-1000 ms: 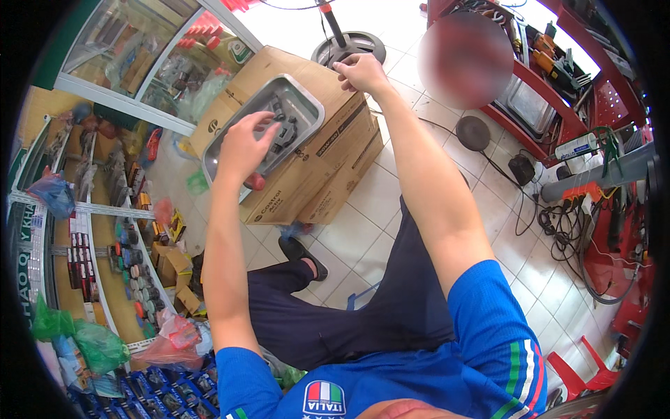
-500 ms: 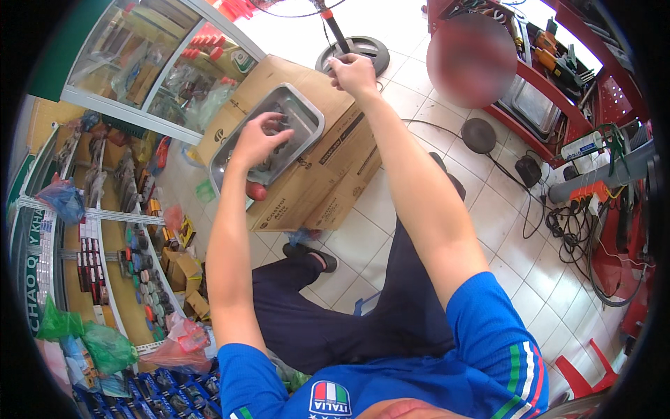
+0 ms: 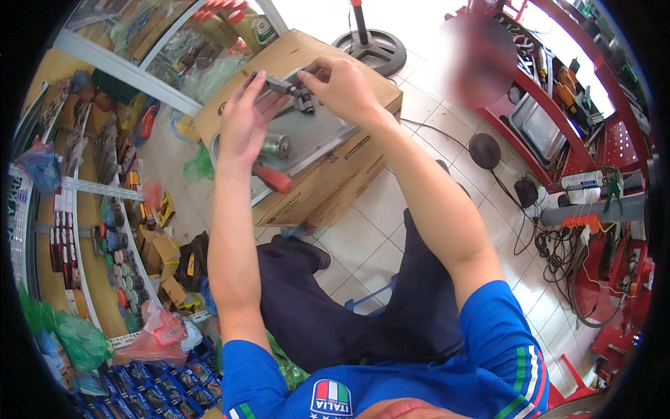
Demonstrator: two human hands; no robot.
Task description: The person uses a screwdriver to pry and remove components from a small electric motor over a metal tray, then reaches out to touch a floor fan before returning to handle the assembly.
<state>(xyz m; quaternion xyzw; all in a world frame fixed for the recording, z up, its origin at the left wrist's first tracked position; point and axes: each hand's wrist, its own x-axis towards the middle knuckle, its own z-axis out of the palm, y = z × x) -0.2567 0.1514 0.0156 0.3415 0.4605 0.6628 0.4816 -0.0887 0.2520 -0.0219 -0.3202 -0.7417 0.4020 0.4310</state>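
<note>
Over a grey metal tray (image 3: pixel 324 145), my two hands meet at a dark metal mechanical part (image 3: pixel 301 99) with a jointed, knuckle-like end. My left hand (image 3: pixel 242 126) has its fingers around the part's left end. Thumb and fingers of my right hand (image 3: pixel 340 89) pinch at its upper side; the exact contact is partly hidden. A silvery metal cylinder (image 3: pixel 277 146) lies in the tray beside my left wrist. Close by, a red tool handle (image 3: pixel 273 178) sticks out over the tray's near edge, its other end hidden by my left forearm.
Under the tray is a cardboard box (image 3: pixel 349 171). Behind it stands a pole on a round black base (image 3: pixel 380 52). Glass cabinets and shelves of goods (image 3: pixel 112 230) line the left. A red tool rack (image 3: pixel 558 105) and tangled cables (image 3: pixel 558 244) are at the right.
My right hand has come from beside the black pole down to the tray. My left hand, previously loose over the tray, now holds the metal part up. The view has shifted slightly.
</note>
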